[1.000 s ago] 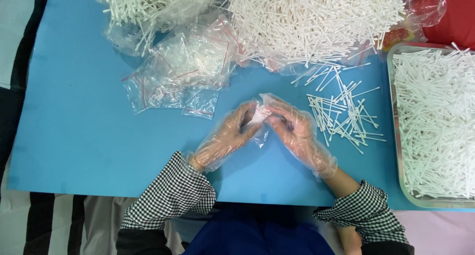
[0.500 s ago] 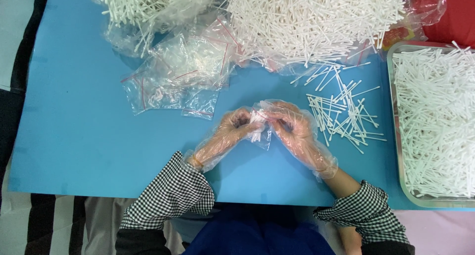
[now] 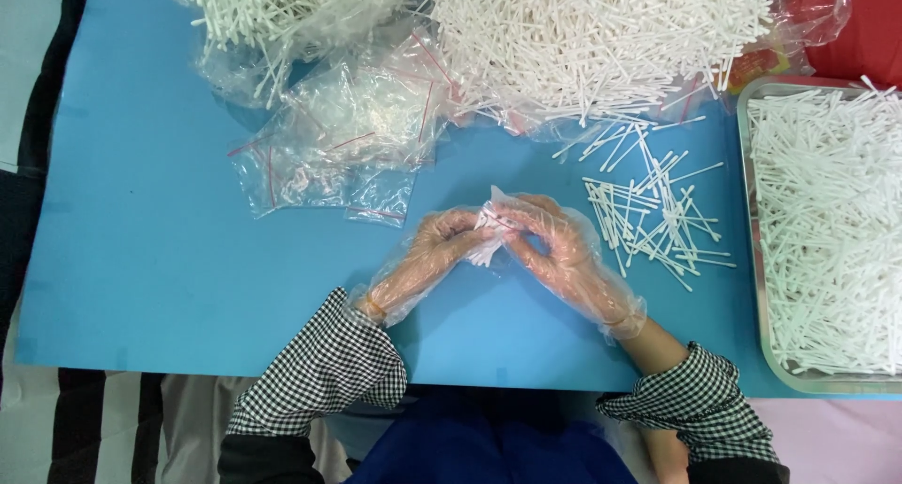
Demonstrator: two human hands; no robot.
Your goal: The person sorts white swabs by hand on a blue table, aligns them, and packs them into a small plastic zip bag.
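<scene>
The blue surface carries everything. Largest is the heap of white sticks at the top, on clear plastic, with a second bagged heap to its left. A metal tray at the right edge is full of more sticks. Below the left heap lies a pile of small clear bags with red seal strips; whether they are filled or empty is hard to tell. A loose scatter of sticks lies just right of the hands.

Both hands wear thin clear gloves and meet at the middle. The left hand and right hand each pinch one small bag between fingertips, held just above the surface. It looks like bagging work with a great many sticks still left to pack.
</scene>
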